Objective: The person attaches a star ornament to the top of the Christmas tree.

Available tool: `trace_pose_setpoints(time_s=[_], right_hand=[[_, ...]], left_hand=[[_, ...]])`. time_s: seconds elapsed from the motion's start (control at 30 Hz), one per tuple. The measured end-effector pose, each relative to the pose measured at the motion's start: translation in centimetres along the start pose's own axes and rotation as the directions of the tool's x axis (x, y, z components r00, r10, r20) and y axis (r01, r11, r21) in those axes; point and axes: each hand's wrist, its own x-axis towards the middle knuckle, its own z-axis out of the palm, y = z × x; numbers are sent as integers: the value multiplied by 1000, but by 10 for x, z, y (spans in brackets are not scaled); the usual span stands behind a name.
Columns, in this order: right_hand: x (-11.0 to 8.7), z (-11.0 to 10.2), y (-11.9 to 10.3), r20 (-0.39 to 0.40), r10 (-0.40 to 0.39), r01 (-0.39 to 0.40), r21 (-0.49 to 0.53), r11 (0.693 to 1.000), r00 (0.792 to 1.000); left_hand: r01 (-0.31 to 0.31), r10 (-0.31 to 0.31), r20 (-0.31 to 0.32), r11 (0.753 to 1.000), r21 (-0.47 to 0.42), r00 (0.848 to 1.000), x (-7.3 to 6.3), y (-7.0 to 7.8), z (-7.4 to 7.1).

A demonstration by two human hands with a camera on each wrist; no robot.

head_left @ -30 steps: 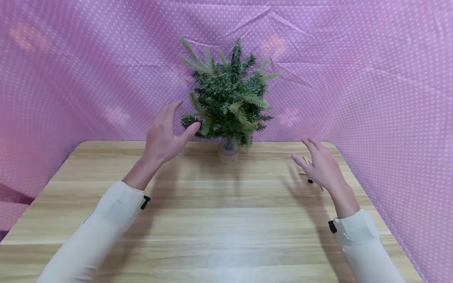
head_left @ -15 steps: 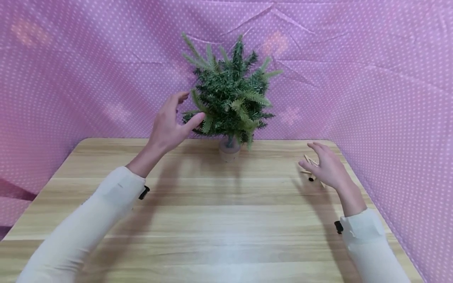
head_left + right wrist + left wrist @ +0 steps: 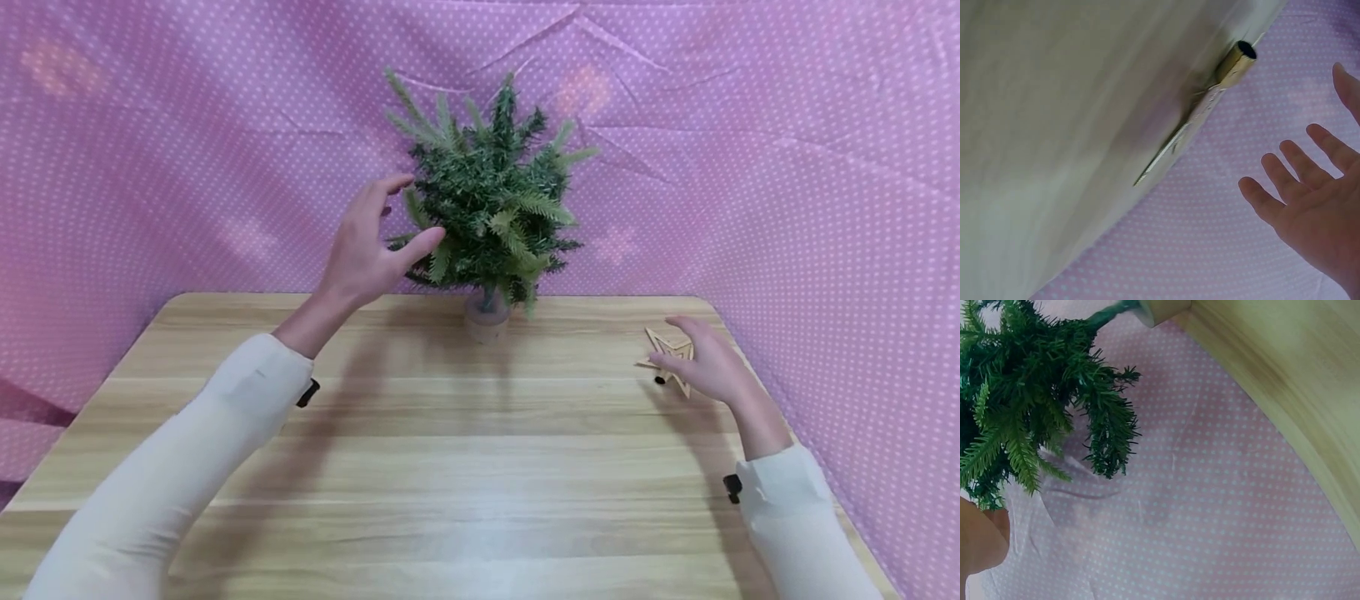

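A small artificial Christmas tree (image 3: 487, 200) stands upright at the back of the table on a round wooden base (image 3: 486, 323). My left hand (image 3: 363, 250) is at its left side, thumb and fingers spread apart around the outer branches, holding nothing. In the left wrist view the tree's branches (image 3: 1029, 406) hang close to part of that hand (image 3: 982, 537). At the right, my right hand (image 3: 712, 362) hovers over a gold star ornament (image 3: 678, 367) with a short dark-ended tube, partly covering it. The right wrist view shows the fingers spread, apart from the star's tube (image 3: 1236, 64).
The light wood table (image 3: 450, 467) has rounded back corners. Pink polka-dot cloth (image 3: 825, 208) hangs behind it and along both sides, with the tree close in front of the back cloth.
My left hand has moved up and right, closer to the tree's branches. My right hand has shifted right and a little down, so more of the star shows.
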Motion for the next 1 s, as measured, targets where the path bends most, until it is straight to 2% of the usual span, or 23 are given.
trace_pose_setpoints(time_s=[0.17,0.3,0.47,0.77,1.0], right_hand=[[2,-3,15,26,15,-15,11,1000,1000],[1,-5,24,55,23,-26,45,999,998],[-5,-4,33,76,35,-39,48,998,996],[-13,0,46,114,93,-96,22,995,989],[-12,-1,49,144,74,-83,59,995,987]], left_hand=[[-102,103,-20,994,30,995,7,1,6],[-150,152,-32,988,35,988,10,2,9],[-156,157,-27,987,38,987,15,3,11],[-127,127,-24,992,16,992,24,1,17],[-141,141,-42,990,7,989,34,3,17]])
